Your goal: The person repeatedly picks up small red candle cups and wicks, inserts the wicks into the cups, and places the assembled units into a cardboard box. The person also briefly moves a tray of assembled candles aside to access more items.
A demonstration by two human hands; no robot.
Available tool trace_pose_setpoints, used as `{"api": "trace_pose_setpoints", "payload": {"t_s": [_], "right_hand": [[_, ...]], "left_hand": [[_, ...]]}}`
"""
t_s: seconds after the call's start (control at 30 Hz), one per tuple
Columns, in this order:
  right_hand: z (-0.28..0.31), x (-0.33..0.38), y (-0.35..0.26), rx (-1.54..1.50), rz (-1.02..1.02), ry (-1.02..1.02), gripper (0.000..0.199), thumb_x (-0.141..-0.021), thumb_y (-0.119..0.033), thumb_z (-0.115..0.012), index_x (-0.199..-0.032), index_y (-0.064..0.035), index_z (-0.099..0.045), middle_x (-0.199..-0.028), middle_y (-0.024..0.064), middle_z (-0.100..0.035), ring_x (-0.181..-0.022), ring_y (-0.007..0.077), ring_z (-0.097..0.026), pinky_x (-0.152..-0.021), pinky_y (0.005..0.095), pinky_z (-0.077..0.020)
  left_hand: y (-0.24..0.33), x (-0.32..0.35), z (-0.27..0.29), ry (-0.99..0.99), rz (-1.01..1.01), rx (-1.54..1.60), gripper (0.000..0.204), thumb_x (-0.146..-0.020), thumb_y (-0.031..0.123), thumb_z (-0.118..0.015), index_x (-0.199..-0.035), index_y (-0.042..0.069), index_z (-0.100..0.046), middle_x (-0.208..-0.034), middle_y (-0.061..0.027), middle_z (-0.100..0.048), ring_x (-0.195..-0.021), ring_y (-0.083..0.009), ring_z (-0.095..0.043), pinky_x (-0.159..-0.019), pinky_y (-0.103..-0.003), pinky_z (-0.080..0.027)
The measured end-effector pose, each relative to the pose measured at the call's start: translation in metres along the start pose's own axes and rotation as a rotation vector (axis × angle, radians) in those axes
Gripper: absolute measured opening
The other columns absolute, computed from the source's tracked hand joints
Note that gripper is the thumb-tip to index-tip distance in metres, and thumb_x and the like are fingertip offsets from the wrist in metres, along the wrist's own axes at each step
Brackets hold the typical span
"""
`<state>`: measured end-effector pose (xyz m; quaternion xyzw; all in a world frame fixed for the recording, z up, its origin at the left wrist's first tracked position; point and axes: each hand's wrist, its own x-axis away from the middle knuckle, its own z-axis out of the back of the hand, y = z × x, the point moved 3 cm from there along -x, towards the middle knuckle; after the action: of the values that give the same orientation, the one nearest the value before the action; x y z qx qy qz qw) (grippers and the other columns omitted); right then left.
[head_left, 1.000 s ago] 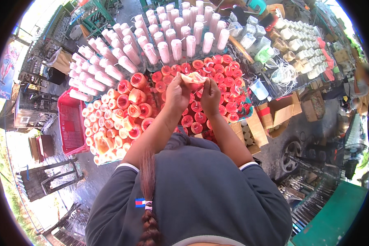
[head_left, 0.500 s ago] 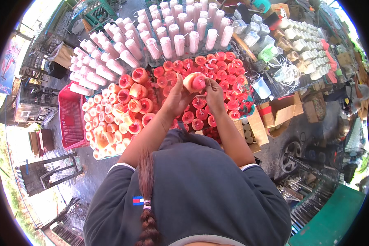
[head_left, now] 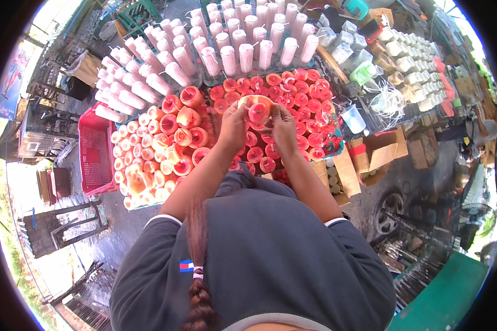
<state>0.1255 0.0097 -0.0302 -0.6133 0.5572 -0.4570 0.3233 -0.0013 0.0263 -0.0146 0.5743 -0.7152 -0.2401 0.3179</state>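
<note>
- Head view, the surroundings: an outdoor work spot crowded with candle goods. A table [head_left: 337, 146] carries a dense field of small red candle cups [head_left: 309, 105]; behind them stand rows of tall pale pink candles [head_left: 232, 52], and to the left lie larger red and orange candles [head_left: 174, 138], some tipped on their sides.
- A red plastic crate [head_left: 95, 149] sits at the left edge of the table. Open cardboard boxes [head_left: 378, 151] stand at the right, near a clear cup [head_left: 352, 117] and a bundle of white wick string [head_left: 389, 102]. Stacks of white cups [head_left: 419, 71] fill the upper right.
- Head view, the held thing: a round candle [head_left: 258, 109], red at its centre with a pale orange rim, is held up above the red cups, its top facing the camera.
- The left hand [head_left: 234, 124] clasps its left side; the right hand [head_left: 283, 124] clasps its right side, fingers curled round the rim. Both grips are closed on it.
</note>
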Motion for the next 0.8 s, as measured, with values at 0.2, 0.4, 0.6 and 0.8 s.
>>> {"api": "trace_pose_setpoints", "payload": {"t_s": [0.2,0.4,0.6,0.8], "right_hand": [[0.002,-0.002,0.019,-0.008,-0.146,-0.016,0.036,-0.093,-0.040,-0.048,-0.108,-0.0085,-0.058,-0.079,-0.0001,-0.059,-0.065,0.0069,-0.058,-0.054,0.0272,-0.0558],[0.002,0.006,0.012,0.005,-0.529,-0.231,0.051,-0.090,-0.052,-0.046,-0.114,-0.0075,-0.055,-0.092,0.0035,-0.057,-0.076,0.0164,-0.060,-0.064,0.0369,-0.0548],[-0.025,0.021,-0.008,-0.117,-0.518,-0.347,0.037,-0.092,-0.030,-0.055,-0.121,-0.0079,-0.051,-0.103,0.0035,-0.055,-0.090,0.0186,-0.061,-0.074,0.0392,-0.0564],[-0.021,0.025,-0.006,-0.160,-0.307,-0.409,0.043,-0.088,-0.007,-0.060,-0.128,-0.0017,-0.046,-0.116,0.0045,-0.054,-0.100,0.0133,-0.057,-0.083,0.0297,-0.0527]], "left_hand": [[0.007,0.006,0.004,-0.123,0.112,-0.090,0.025,-0.094,0.023,-0.051,-0.105,0.001,-0.056,-0.097,-0.0068,-0.064,-0.085,-0.0127,-0.061,-0.078,-0.027,-0.049],[0.018,0.003,0.019,-0.137,0.006,-0.475,0.018,-0.089,0.019,-0.061,-0.095,0.003,-0.056,-0.088,-0.0023,-0.064,-0.081,-0.0073,-0.060,-0.070,-0.021,-0.048],[0.020,0.012,0.011,-0.058,-0.248,-0.846,0.015,-0.085,0.014,-0.067,-0.084,0.005,-0.055,-0.075,0.0037,-0.055,-0.067,-0.0009,-0.046,-0.057,-0.018,-0.039],[0.021,0.012,0.011,-0.023,-0.315,-0.775,0.016,-0.086,0.015,-0.066,-0.082,0.005,-0.054,-0.072,0.0042,-0.054,-0.065,-0.0006,-0.047,-0.052,-0.018,-0.039]]}}
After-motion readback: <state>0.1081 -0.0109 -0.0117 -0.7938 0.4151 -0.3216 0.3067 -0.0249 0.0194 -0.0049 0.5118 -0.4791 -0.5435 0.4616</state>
